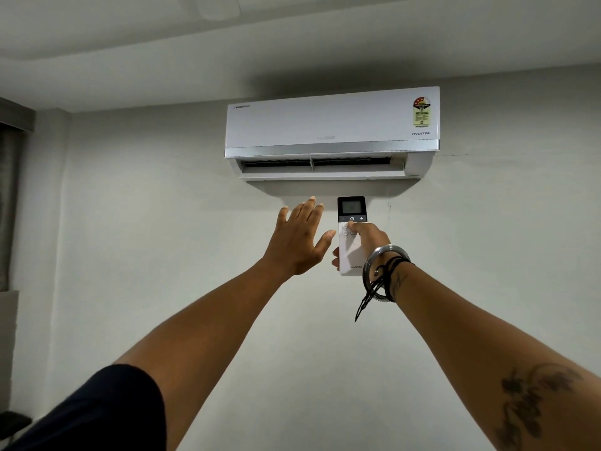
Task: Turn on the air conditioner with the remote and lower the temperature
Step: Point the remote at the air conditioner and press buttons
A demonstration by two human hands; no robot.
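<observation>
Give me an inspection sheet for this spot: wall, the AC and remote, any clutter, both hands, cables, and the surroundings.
Surface: plain pale grey wall, bare.
Job's things: white wall-mounted air conditioner, louvre open; its display cannot be read. White and black slim remote held upright below it, screen lit, digits unreadable.
Clutter: nothing seen.
Hands: right hand grips the remote, thumb just under the power button row; left hand open, fingers spread, raised beside the remote, touching nothing.
Cables: nothing seen; black cords hang from the silver metal bangle on the right wrist.
Surroundings: grey curtain at left edge, white ceiling.
</observation>
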